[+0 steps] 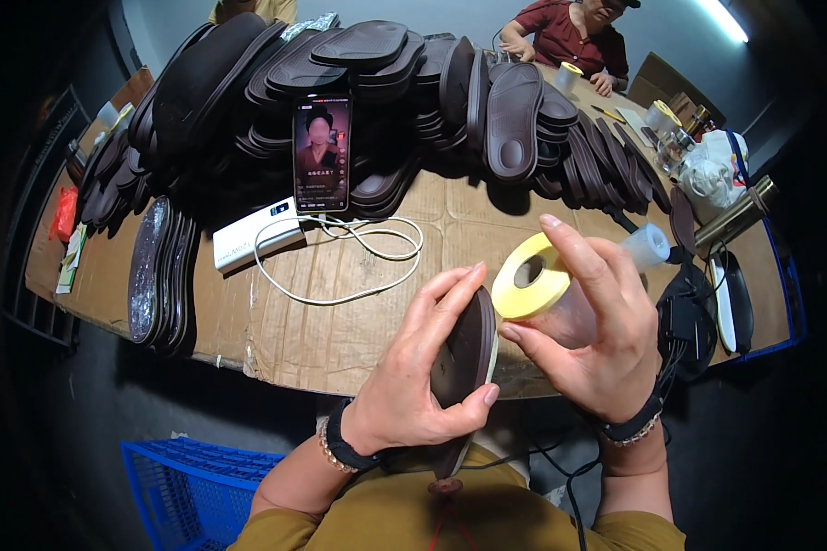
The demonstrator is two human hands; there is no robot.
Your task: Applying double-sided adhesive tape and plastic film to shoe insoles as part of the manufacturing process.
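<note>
In front of my body, my left hand (413,376) is closed around a small stack of dark brown insoles (469,354), held edge-on with the thumb on the near side. A pale layer runs along the right edge of that stack. To its right, my right hand (597,321) grips a roll of clear film (565,321) with a yellow ring-shaped end (530,275). The forefinger reaches over its top and the thumb lies below. The roll's yellow end faces the insoles, close to my left fingertips; whether they touch, I cannot tell.
Heaped insoles (515,124) line the table's far side. A phone (322,156) leans there, beside a white power bank (257,241) and cable (340,298). Wrapped insoles (152,275) stand left. Another film roll (648,246) lies right. A blue crate (202,487) sits below; a person (583,41) works opposite.
</note>
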